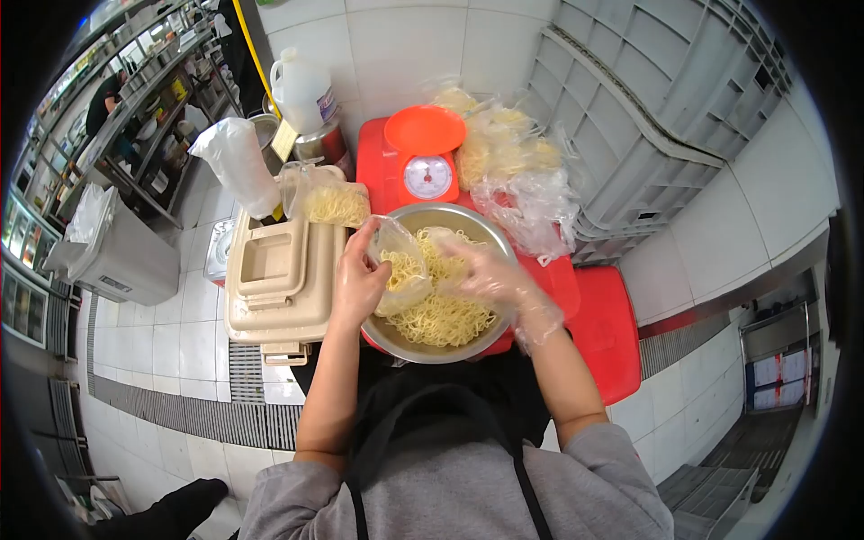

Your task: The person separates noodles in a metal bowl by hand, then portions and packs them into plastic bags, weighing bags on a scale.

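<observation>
A wide steel bowl (500,236) of thin yellow noodles (441,319) stands in front of me. My left hand (362,277) is bare and pinches the rim of a clear plastic bag (393,236) over the bowl's left side. Some noodles sit inside that bag. My right hand (486,281) wears a loose clear plastic glove and hovers over the noodles on the bowl's right. Its fingers look spread toward the bag, slightly blurred by motion, and I make out nothing held in them.
Behind the bowl is an orange dial scale (428,176) on a red surface. Filled noodle bags (508,135) lie to its right, another noodle bag (335,203) to its left. A beige lidded container (270,310) flanks the bowl; grey crates (630,117) rise at right.
</observation>
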{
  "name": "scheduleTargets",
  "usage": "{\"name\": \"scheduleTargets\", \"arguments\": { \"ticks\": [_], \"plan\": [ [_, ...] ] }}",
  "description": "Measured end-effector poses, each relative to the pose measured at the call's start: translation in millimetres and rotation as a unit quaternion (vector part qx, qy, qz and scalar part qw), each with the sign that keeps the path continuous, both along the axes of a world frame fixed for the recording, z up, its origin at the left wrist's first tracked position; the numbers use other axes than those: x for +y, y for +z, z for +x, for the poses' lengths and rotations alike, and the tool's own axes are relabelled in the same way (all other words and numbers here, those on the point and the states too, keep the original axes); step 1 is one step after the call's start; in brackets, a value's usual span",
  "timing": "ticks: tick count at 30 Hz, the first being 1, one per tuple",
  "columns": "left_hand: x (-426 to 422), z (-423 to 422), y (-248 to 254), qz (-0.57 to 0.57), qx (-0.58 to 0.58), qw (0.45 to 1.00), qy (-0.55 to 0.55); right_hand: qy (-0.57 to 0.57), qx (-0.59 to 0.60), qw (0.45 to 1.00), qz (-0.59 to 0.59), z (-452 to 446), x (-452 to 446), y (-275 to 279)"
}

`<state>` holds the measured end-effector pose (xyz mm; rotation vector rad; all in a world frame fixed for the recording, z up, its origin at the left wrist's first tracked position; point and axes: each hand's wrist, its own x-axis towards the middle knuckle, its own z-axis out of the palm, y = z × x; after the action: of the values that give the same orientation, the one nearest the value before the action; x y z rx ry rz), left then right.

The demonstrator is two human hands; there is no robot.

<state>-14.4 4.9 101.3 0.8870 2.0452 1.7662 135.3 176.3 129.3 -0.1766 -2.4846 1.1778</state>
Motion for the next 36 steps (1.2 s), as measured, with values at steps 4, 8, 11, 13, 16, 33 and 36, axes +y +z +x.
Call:
{"name": "scheduleTargets", "arguments": {
  "ticks": [4, 8, 11, 13, 16, 33, 36],
  "plan": [
    [0.7, -1.9, -8.5, 0.009, 0.008, 1.000, -0.001, 0.028, -0.040, 0.997, -0.053, -10.0, -20.3, -19.6],
    [-9.1, -5.7, -13.1, 0.019, 0.017, 1.000, 0.009, -0.062, 0.055, 0.967, -0.243, -12.6, -0.3, -5.0],
    [-10.2, -8.5, -11.4, 0.013, 0.013, 1.000, 0.019, -0.094, 0.040, 0.994, -0.048, -6.0, 30.3, 11.5],
    [-9.1, -4.9, -2.0, -0.012, 0.016, 1.000, 0.024, -0.105, -0.008, 0.994, 0.040, 0.7, 39.9, -2.4],
    [-1.9, -3.8, 0.3, 0.003, 0.015, 1.000, 0.022, -0.094, -0.197, 0.953, 0.212, 3.1, 41.7, -57.4],
    [199.8, -150.6, 131.0, -0.166, 0.552, 0.817, -0.013, -0.130, -0.210, 0.954, 0.172, 14.8, -3.5, -78.3],
    [199.5, -144.3, 81.5, -0.221, 0.499, 0.837, -0.043, -0.119, -0.186, 0.959, 0.179, 15.8, -2.4, -83.5]
  ]
}}
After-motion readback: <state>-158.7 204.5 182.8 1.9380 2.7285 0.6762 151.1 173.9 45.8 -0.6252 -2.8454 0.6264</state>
